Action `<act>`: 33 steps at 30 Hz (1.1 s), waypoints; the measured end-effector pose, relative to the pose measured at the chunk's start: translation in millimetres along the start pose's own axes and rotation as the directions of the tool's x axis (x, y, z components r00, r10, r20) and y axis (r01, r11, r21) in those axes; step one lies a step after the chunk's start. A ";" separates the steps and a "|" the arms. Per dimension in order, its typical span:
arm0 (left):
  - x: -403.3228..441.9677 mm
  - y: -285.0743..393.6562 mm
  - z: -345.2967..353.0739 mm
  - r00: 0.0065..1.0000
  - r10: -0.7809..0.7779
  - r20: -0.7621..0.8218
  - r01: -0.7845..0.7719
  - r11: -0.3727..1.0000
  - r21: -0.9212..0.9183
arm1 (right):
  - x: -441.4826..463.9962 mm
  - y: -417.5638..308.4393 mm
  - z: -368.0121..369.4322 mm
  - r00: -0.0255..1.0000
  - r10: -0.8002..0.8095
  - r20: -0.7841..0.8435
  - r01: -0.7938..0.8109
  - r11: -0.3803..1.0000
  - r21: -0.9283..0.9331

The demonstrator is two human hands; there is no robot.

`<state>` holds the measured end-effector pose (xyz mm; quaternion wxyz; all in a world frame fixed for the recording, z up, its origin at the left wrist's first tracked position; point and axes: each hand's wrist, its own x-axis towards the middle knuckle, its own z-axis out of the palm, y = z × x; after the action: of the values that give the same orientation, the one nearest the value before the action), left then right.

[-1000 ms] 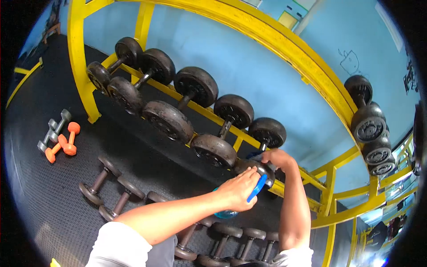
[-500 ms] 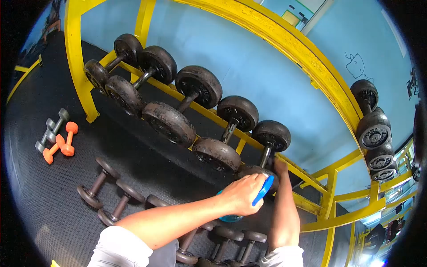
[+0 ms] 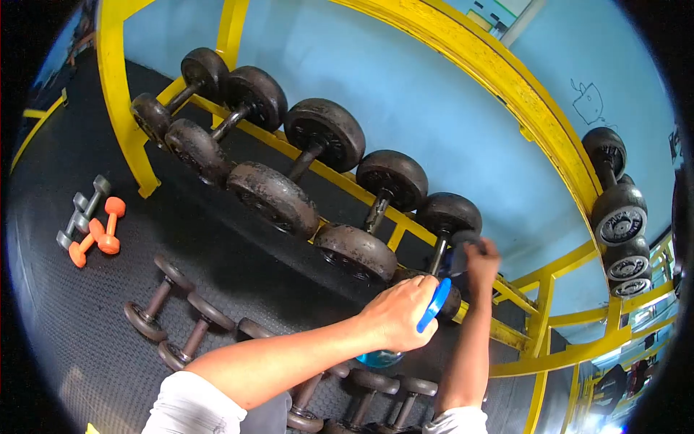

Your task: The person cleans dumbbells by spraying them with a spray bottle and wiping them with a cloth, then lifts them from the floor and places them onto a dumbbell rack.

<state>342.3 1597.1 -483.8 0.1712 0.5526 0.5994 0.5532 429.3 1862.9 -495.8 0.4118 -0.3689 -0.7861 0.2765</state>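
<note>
My left hand (image 3: 397,315) is wrapped round a spray bottle (image 3: 381,359) with a blue head and blue liquid inside, held in front of the rightmost large dumbbell (image 3: 448,215) on the rack. Most of the bottle is hidden behind the hand and forearm. Fingers closed, my right hand (image 3: 482,266) grips a dark cloth (image 3: 463,246), slightly blurred, right beside that dumbbell's handle. Whether the cloth touches the dumbbell I cannot tell. That dumbbell's near head lies partly behind my left hand.
A yellow rack (image 3: 517,83) carries several large, worn black dumbbells; more (image 3: 619,215) sit on its upper right. Smaller dumbbells (image 3: 196,336) line the black rubber floor (image 3: 94,318) below. Orange dumbbells (image 3: 110,226) and grey dumbbells (image 3: 92,205) lie at the left.
My right hand has risen from low behind the dumbbell's handle, bringing the dark cloth into view. My left hand keeps its grip on the spray bottle and has barely moved. The view has shifted slightly.
</note>
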 end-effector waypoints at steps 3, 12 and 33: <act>2.1 -0.7 -1.2 1.000 -0.013 0.005 0.013 1.000 0.022 | -2.2 -28.0 1.9 0.964 -0.260 -0.059 0.264 0.963 0.055; -3.5 3.2 -1.4 1.000 -0.004 -0.024 0.004 1.000 0.012 | -8.2 13.9 -11.3 0.975 0.038 0.221 0.125 0.726 -0.677; -1.9 7.3 -20.8 0.999 -0.038 -0.033 0.040 0.997 0.069 | 1.4 -127.6 -4.7 0.841 -0.331 0.428 0.518 0.719 -0.463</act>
<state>329.5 1584.0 -471.5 0.1531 0.5378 0.6316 0.5370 387.8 1791.3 -398.6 0.2063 -0.2311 -0.9507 -0.0154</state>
